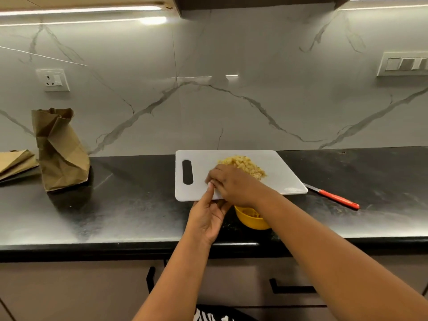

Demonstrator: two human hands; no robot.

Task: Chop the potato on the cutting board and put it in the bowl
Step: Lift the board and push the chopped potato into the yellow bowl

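A white cutting board [273, 167] lies on the black counter with a pile of chopped potato [245, 164] on it. My right hand [231, 184] rests on the board just left of the pile, knuckles up and fingers bent down; what lies under them is hidden. My left hand [208, 216] is at the board's front edge, its index finger straight up and touching my right fingertips. A yellow bowl [250, 220] stands in front of the board, partly hidden under my right wrist, with a few potato pieces inside.
A red-handled knife [335, 198] lies on the counter [129, 205] right of the board. A crumpled brown paper bag [60, 149] stands at the far left, with folded brown paper [16, 162] beside it. The marble wall rises right behind the board.
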